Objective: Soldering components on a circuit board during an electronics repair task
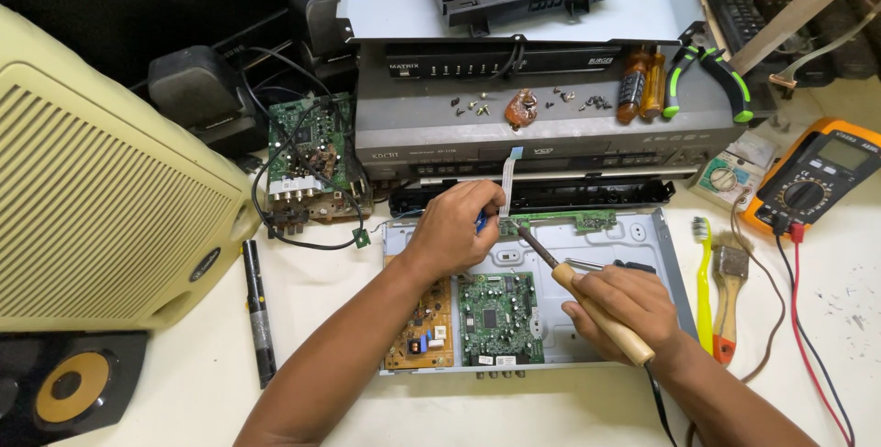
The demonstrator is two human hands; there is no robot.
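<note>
The right hand (626, 307) grips a wooden-handled soldering iron (587, 296), its tip touching the narrow green circuit strip (560, 221) at the far edge of the open metal chassis (665, 268). The left hand (454, 227) pinches something blue just beside that tip, hidden in the fingers. Inside the chassis, near its front edge, sit a green circuit board (498, 318) and an orange one (424, 329). A yellow toothbrush (703, 282) lies right of the chassis.

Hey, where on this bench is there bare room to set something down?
Bare tabletop lies between the black marker and the open metal chassis. Another strip runs right of the red multimeter lead. The stacked players' top is crowded with screws, screwdrivers and pliers. Both hands, left hand and right hand, fill the chassis.
</note>
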